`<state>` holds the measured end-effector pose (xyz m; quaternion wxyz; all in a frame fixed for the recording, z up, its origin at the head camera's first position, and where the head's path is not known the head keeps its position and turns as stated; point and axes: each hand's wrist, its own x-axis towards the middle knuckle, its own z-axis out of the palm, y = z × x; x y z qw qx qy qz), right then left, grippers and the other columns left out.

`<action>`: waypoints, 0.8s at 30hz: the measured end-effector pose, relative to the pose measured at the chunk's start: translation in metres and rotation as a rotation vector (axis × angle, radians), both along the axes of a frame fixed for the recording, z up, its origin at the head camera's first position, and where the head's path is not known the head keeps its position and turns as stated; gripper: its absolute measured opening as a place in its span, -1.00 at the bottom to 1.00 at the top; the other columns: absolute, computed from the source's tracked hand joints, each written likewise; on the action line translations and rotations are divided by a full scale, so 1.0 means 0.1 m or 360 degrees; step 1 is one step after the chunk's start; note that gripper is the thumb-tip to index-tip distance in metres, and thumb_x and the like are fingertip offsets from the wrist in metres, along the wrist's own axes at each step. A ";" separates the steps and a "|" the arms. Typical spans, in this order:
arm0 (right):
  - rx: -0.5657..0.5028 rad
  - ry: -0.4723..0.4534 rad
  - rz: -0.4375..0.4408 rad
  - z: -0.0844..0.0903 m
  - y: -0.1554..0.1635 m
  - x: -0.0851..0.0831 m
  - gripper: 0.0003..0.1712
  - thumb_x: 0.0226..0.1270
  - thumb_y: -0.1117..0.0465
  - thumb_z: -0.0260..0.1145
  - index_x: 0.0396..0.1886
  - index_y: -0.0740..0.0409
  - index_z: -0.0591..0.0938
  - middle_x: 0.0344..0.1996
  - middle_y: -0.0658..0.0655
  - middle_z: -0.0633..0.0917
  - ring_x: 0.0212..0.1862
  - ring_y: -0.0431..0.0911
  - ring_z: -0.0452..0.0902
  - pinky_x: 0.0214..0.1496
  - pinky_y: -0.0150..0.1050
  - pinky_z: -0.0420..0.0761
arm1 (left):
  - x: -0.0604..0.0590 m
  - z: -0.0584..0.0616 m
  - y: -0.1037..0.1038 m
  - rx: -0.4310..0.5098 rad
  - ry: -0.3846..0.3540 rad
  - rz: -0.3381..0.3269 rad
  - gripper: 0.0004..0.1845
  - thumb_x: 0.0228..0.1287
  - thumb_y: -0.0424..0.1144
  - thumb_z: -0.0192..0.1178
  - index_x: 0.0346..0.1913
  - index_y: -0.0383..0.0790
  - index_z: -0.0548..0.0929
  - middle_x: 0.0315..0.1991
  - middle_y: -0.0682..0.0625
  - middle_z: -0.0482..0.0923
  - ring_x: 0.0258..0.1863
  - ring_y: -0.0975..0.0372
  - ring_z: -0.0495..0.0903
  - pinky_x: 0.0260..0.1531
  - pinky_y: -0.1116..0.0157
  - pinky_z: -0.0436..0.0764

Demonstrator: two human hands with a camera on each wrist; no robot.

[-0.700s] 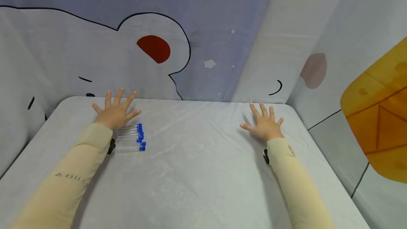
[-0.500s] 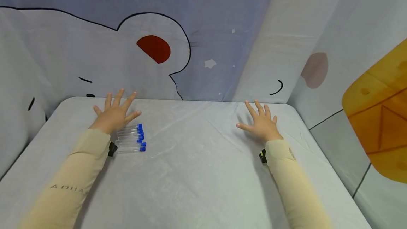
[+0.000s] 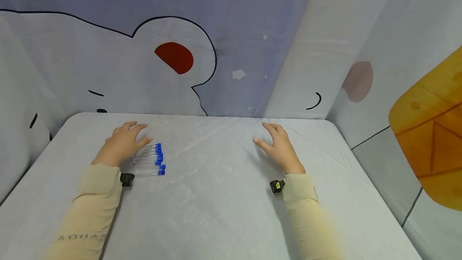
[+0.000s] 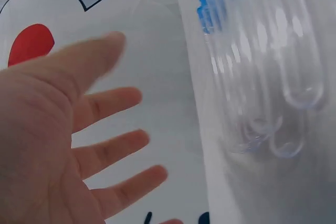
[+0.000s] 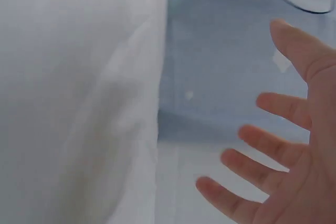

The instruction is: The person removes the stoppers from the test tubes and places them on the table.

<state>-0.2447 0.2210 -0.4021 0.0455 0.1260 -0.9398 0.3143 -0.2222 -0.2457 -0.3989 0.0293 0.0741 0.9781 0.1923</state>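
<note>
Several clear test tubes with blue caps lie side by side at the left of the table, caps toward the right. My left hand hovers just behind and left of them, fingers loosely bent and nothing held. In the left wrist view the rounded ends of the tubes show beside the spread fingers. My right hand is over the right half of the table, thumb apart from the fingers. The right wrist view shows its palm bare, with relaxed fingers.
A white cloth covers the table, whose back edge meets a printed curtain. Another curtain with an orange shape hangs along the right side. Black wrist cameras sit on both sleeves.
Both hands have drawn back toward the person, and their spread fingers have relaxed. My right hand has also moved left. The test tubes lie as before.
</note>
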 end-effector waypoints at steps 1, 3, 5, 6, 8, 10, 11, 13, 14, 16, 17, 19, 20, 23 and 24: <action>-0.0038 0.0005 0.0014 -0.01 -0.04 0.01 -0.18 0.43 -0.19 0.32 0.54 0.06 0.34 0.47 0.24 0.28 0.50 0.19 0.13 0.46 0.19 0.22 | 0.01 -0.02 0.00 -0.0001 0.0012 0.0004 -0.34 0.59 0.06 0.02 0.47 -0.37 0.31 0.43 -0.53 0.10 0.32 -0.52 0.11 0.10 -0.50 0.24; -0.0095 0.0011 0.0043 -0.02 -0.13 0.04 -0.26 0.45 -0.16 0.31 0.48 0.08 0.43 0.41 0.20 0.37 0.46 0.14 0.23 0.46 0.12 0.24 | 0.02 -0.07 0.00 -0.0007 0.0035 0.0004 -0.45 0.58 -0.06 0.05 0.40 -0.40 0.40 0.36 -0.56 0.21 0.26 -0.52 0.22 0.11 -0.45 0.30; -0.0123 0.0016 0.0074 -0.04 -0.22 0.06 -0.34 0.47 -0.12 0.31 0.41 0.12 0.50 0.35 0.19 0.44 0.41 0.13 0.32 0.42 0.09 0.33 | 0.04 -0.13 -0.01 -0.0002 0.0051 0.0003 -0.53 0.57 -0.14 0.07 0.34 -0.42 0.48 0.30 -0.57 0.30 0.22 -0.49 0.30 0.13 -0.41 0.34; -0.0132 0.0015 0.0086 -0.06 -0.26 0.07 -0.37 0.47 -0.10 0.31 0.39 0.13 0.52 0.32 0.18 0.48 0.37 0.12 0.37 0.38 0.07 0.38 | 0.04 -0.16 -0.01 -0.0007 0.0059 0.0001 -0.56 0.56 -0.18 0.08 0.31 -0.42 0.51 0.26 -0.57 0.35 0.20 -0.48 0.34 0.13 -0.38 0.36; -0.0143 0.0011 0.0109 -0.08 -0.33 0.09 -0.43 0.49 -0.06 0.30 0.33 0.16 0.57 0.26 0.17 0.53 0.28 0.12 0.46 0.29 0.05 0.47 | 0.05 -0.20 -0.02 -0.0015 0.0070 0.0007 -0.62 0.54 -0.24 0.10 0.24 -0.43 0.56 0.19 -0.55 0.43 0.15 -0.44 0.41 0.11 -0.35 0.40; -0.0148 0.0007 0.0127 -0.10 -0.40 0.11 -0.48 0.49 -0.02 0.30 0.29 0.19 0.60 0.21 0.17 0.57 0.20 0.12 0.51 0.21 0.02 0.53 | 0.06 -0.24 -0.02 -0.0024 0.0087 0.0011 -0.67 0.52 -0.29 0.12 0.18 -0.42 0.62 0.12 -0.52 0.50 0.11 -0.40 0.46 0.10 -0.33 0.43; -0.0147 0.0011 0.0136 -0.11 -0.43 0.11 -0.50 0.49 0.01 0.30 0.26 0.20 0.62 0.19 0.17 0.58 0.16 0.12 0.53 0.19 0.01 0.54 | 0.06 -0.26 -0.02 -0.0031 0.0094 0.0010 -0.70 0.51 -0.31 0.13 0.15 -0.42 0.64 0.10 -0.50 0.52 0.10 -0.38 0.48 0.10 -0.31 0.44; -0.0137 0.0017 0.0152 -0.12 -0.48 0.13 -0.55 0.49 0.04 0.30 0.22 0.21 0.64 0.15 0.16 0.61 0.12 0.09 0.56 0.16 -0.02 0.56 | 0.06 -0.28 -0.02 -0.0028 0.0112 0.0003 -0.74 0.49 -0.34 0.15 0.08 -0.42 0.69 0.06 -0.46 0.57 0.08 -0.36 0.51 0.10 -0.29 0.45; -0.0129 0.0026 0.0162 -0.13 -0.50 0.14 -0.56 0.49 0.05 0.31 0.20 0.22 0.65 0.14 0.16 0.62 0.11 0.08 0.56 0.15 -0.02 0.56 | 0.06 -0.29 -0.02 -0.0019 0.0117 0.0002 -0.75 0.49 -0.35 0.15 0.06 -0.41 0.70 0.05 -0.45 0.58 0.09 -0.35 0.51 0.10 -0.28 0.45; -0.0119 0.0043 0.0178 -0.13 -0.53 0.16 -0.60 0.49 0.08 0.31 0.15 0.22 0.67 0.11 0.16 0.64 0.08 0.06 0.58 0.13 -0.04 0.57 | 0.06 -0.30 -0.02 0.0005 0.0119 0.0003 -0.77 0.48 -0.35 0.17 0.02 -0.41 0.72 0.03 -0.44 0.60 0.09 -0.34 0.52 0.10 -0.27 0.45; -0.0113 0.0051 0.0188 -0.13 -0.55 0.17 -0.62 0.48 0.09 0.32 0.14 0.22 0.68 0.09 0.16 0.64 0.07 0.06 0.58 0.13 -0.04 0.58 | 0.06 -0.30 -0.03 0.0022 0.0116 0.0005 -0.78 0.47 -0.36 0.17 0.01 -0.41 0.73 0.03 -0.43 0.61 0.09 -0.33 0.53 0.10 -0.26 0.46; -0.0100 0.0064 0.0204 -0.14 -0.58 0.18 -0.64 0.47 0.10 0.32 0.12 0.22 0.69 0.08 0.16 0.66 0.06 0.06 0.59 0.12 -0.04 0.58 | 0.06 -0.30 -0.04 0.0054 0.0113 0.0014 -0.79 0.47 -0.37 0.18 -0.01 -0.41 0.73 0.02 -0.42 0.62 0.08 -0.32 0.54 0.09 -0.26 0.47; -0.0098 0.0067 0.0209 -0.14 -0.59 0.18 -0.65 0.47 0.10 0.32 0.11 0.21 0.70 0.07 0.16 0.66 0.06 0.05 0.59 0.11 -0.05 0.59 | 0.06 -0.30 -0.04 0.0067 0.0111 0.0019 -0.80 0.46 -0.37 0.19 -0.02 -0.42 0.74 0.01 -0.42 0.63 0.08 -0.31 0.54 0.08 -0.26 0.47; -0.0089 0.0078 0.0219 -0.14 -0.62 0.19 -0.67 0.46 0.12 0.33 0.09 0.21 0.71 0.04 0.16 0.67 0.06 0.08 0.60 0.09 -0.05 0.60 | 0.06 -0.29 -0.06 0.0090 0.0114 0.0026 -0.82 0.45 -0.37 0.21 -0.07 -0.43 0.74 -0.03 -0.40 0.65 0.03 -0.29 0.58 0.03 -0.24 0.50; -0.0089 0.0078 0.0223 -0.14 -0.63 0.18 -0.67 0.46 0.13 0.34 0.08 0.22 0.71 0.03 0.16 0.67 0.06 0.09 0.60 0.09 -0.04 0.60 | 0.05 -0.29 -0.06 0.0094 0.0114 0.0029 -0.82 0.45 -0.37 0.21 -0.08 -0.42 0.74 -0.05 -0.40 0.65 0.01 -0.28 0.58 0.01 -0.23 0.51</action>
